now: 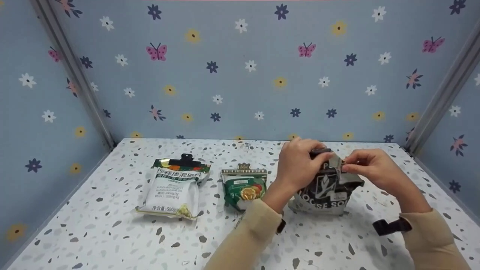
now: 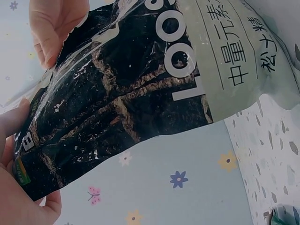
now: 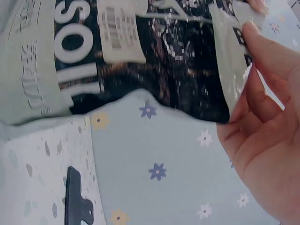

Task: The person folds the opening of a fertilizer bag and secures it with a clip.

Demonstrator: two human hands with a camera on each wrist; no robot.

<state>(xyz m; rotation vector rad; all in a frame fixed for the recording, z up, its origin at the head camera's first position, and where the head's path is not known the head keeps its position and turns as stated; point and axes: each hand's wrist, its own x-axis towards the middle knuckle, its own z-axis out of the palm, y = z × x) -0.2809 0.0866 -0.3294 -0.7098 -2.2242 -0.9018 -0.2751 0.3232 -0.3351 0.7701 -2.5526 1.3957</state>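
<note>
A black and pale green bag of soil [image 1: 322, 191], printed "LOOSE SOI", stands on the table at the right, its upper part creased. My left hand [image 1: 300, 165] grips the bag's top edge from the left. On the other side, my right hand [image 1: 369, 167] pinches the top edge between thumb and fingers. Close up in the left wrist view, the bag [image 2: 131, 89] stretches between the left hand [image 2: 23, 187] and the right hand [image 2: 56, 28]. In the right wrist view, the right thumb and fingers [image 3: 269, 79] hold a pale strip of the bag's rim.
A white fertilizer bag [image 1: 172, 195] with a black clip [image 1: 185, 161] on its top lies at the left. A smaller green packet [image 1: 243, 189], closed with a gold clip [image 1: 243, 168], stands in the middle. Another black clip [image 3: 72, 199] lies on the speckled table near the soil bag.
</note>
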